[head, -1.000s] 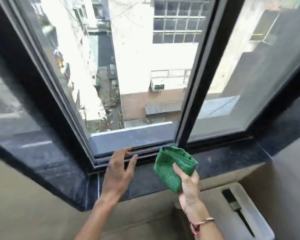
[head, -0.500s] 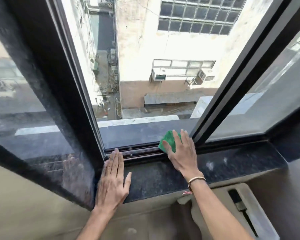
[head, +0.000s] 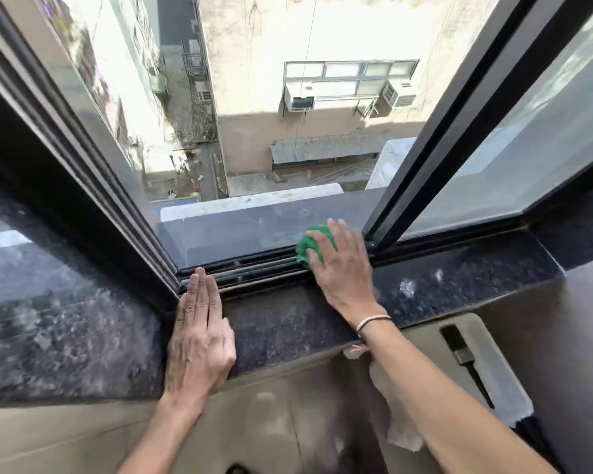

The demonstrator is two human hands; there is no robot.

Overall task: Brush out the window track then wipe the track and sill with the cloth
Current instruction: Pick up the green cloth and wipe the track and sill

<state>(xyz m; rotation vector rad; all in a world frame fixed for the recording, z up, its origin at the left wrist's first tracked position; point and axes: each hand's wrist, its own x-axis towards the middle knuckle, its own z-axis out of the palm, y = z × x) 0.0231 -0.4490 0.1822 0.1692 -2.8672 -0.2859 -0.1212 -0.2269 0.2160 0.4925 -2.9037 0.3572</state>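
The green cloth [head: 309, 247] lies bunched on the window track [head: 254, 268], at its right end beside the dark sliding frame [head: 421, 159]. My right hand [head: 341, 268] presses down on the cloth, fingers spread over it, hiding most of it. My left hand [head: 199, 333] rests flat on the dark speckled stone sill [head: 288, 323], fingers together, fingertips touching the left end of the track. It holds nothing. The brush [head: 459, 350] lies on a light surface below the sill at the right.
The window is open, with a long drop to a yard and buildings outside. A grey outer ledge [head: 254, 227] runs beyond the track. Glass panes stand at left and right. White dust marks [head: 406, 287] speckle the sill's right part.
My right hand brought the cloth from the air down onto the track's right end. My left hand settled flat on the sill. The view has leaned closer to the window.
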